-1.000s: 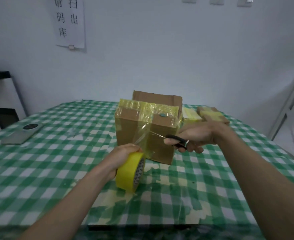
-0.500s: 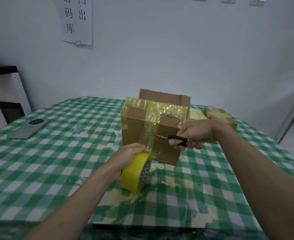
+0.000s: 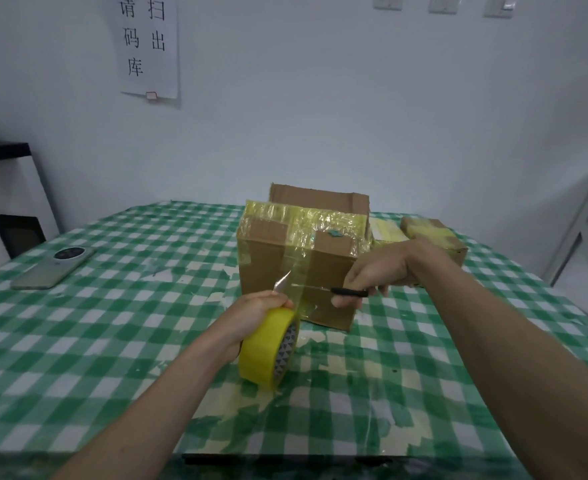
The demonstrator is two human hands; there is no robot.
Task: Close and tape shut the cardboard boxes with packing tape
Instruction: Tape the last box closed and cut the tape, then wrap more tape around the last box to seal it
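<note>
Head camera, looking down over a green-checked table: a person's left hand grips a yellow roll of packing tape just in front of a cardboard box standing mid-table, its top already banded in yellow tape. A clear strip of film runs taut from the roll up the box's near face. The right hand is curled round the black handles of scissors, the blades lying across the strip; whether they have bitten through is hard to tell, though one corner of film appears to curl free. The film looks thin, sticky and prone to folding on itself, so it is best held taut by the roll. The box looks light and stiff, likely to slide under a pull. Smaller taped boxes sit behind; a phone lies far left.
</note>
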